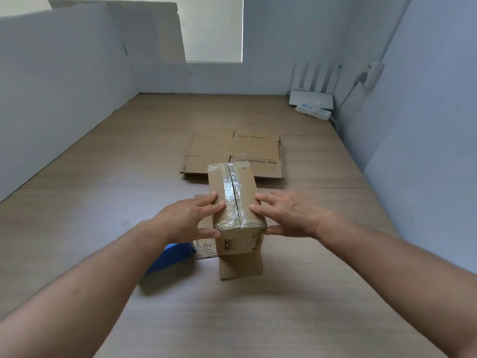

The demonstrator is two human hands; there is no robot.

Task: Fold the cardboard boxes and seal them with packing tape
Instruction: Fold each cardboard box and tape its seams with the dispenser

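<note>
A small brown cardboard box [233,192] stands in the middle of the wooden table, its top seam covered by a strip of clear packing tape [232,188]. My left hand [192,218] rests on the box's left top edge, fingers straight on the top and thumb against the near left side. My right hand [287,214] mirrors it on the right edge, fingers spread on the top and thumb at the near right corner. A lower flap of the box [241,266] hangs toward me below the front face.
Flattened cardboard boxes [233,151] lie on the table behind the box. A blue object [171,258] and a scrap of corrugated cardboard [205,249] lie under my left wrist. A white router and power strip [312,104] sit in the far right corner. White walls enclose the table.
</note>
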